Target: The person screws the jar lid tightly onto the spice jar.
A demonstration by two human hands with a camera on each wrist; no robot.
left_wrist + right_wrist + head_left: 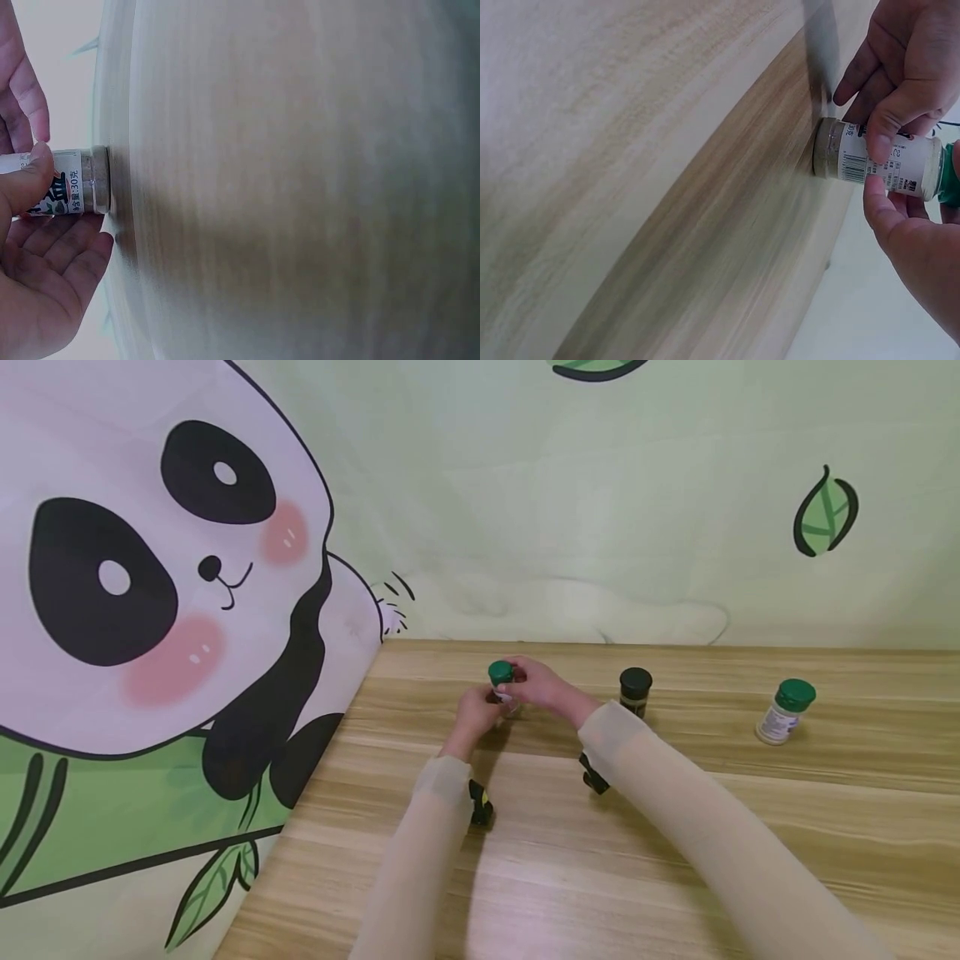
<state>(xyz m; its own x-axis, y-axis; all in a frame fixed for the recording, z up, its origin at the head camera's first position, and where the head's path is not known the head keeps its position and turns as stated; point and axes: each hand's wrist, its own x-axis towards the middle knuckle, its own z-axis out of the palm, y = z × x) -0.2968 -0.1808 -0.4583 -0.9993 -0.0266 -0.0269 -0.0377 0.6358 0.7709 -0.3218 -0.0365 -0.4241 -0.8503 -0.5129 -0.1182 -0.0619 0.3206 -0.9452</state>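
A small clear spice jar with a green cap point(500, 672) and a white printed label point(853, 156) is between both hands at the back left of the table. My left hand point(476, 713) grips its lower body, thumb across the label and fingers behind. From the other side, my right hand point(546, 687) holds the upper part, its thumb against the label and fingers at the cap. The jar stands upright, with its base point(102, 180) right at the tabletop. Powder shows inside near the bottom.
To the right stands a black-capped jar point(635, 685), partly hidden behind the right sleeve point(637, 760). Farther right is another green-capped jar point(780, 714) with a white label. A panda-print cloth point(525, 510) hangs behind the wooden table point(562, 877) and along its left side.
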